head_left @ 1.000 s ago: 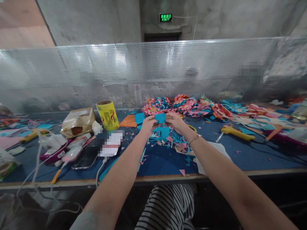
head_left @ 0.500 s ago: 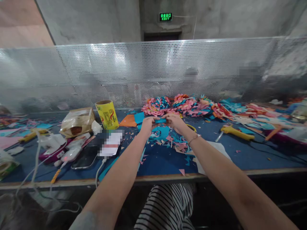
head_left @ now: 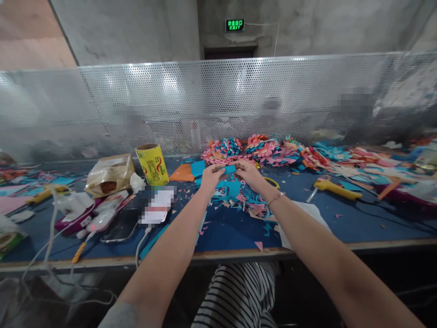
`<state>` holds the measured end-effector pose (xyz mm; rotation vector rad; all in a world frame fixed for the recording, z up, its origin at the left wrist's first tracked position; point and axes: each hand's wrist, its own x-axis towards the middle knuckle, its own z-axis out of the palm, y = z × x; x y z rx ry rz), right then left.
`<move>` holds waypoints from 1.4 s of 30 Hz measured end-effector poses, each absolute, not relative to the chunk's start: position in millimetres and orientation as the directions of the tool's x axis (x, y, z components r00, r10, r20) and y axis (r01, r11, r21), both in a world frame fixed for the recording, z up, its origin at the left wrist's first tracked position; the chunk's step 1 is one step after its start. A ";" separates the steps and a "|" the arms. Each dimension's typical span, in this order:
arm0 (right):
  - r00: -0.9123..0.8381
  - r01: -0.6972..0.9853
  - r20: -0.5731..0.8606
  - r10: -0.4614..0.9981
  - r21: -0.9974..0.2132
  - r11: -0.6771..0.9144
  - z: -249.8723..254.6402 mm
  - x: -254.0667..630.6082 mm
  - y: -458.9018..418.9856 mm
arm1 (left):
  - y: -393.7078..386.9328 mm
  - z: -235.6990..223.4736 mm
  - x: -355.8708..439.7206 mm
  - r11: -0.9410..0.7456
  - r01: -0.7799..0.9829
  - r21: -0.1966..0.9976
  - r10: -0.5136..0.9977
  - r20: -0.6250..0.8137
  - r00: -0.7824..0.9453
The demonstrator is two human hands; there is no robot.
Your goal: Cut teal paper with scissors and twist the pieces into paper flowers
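Note:
Between my two hands, a small folded piece of blue paper (head_left: 229, 169) is held above the middle of the table. My left hand (head_left: 212, 176) pinches its left end, and my right hand (head_left: 246, 174) pinches the right end. Below them lie blue paper pieces (head_left: 232, 187) and many pink and blue scraps (head_left: 254, 206). Just behind my hands sits a heap of pink, blue and orange cut-paper clusters (head_left: 223, 151). Left of my left hand are an orange paper sheet (head_left: 183, 172) and a blue sheet (head_left: 198, 168) overlapping it.
A yellow cardboard tube (head_left: 152, 165), a plastic-wrapped package (head_left: 111, 173) and phones (head_left: 119, 225) with cables stand to the left. On the right lie a yellow glue gun (head_left: 337, 189) and a white sheet (head_left: 309, 214). A perforated metal screen (head_left: 225, 91) runs along the back.
The folded blue paper is tilted slightly and shows more of its face between my fingers. My hands stay in almost the same place.

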<state>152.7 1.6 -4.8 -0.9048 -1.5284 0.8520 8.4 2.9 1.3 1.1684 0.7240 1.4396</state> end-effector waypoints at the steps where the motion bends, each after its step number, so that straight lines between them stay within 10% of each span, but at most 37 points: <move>1: -0.100 0.118 0.467 0.878 -0.871 0.477 -4.6 152.4 1.1 | 2.5 1.5 8.4 -0.226 -0.369 0.901 0.959 0.272 0.077; 42: 0.091 0.358 0.851 0.517 -0.512 0.781 10.1 145.9 -22.9 | -12.2 9.8 16.4 -0.318 -0.511 0.799 0.914 0.402 0.060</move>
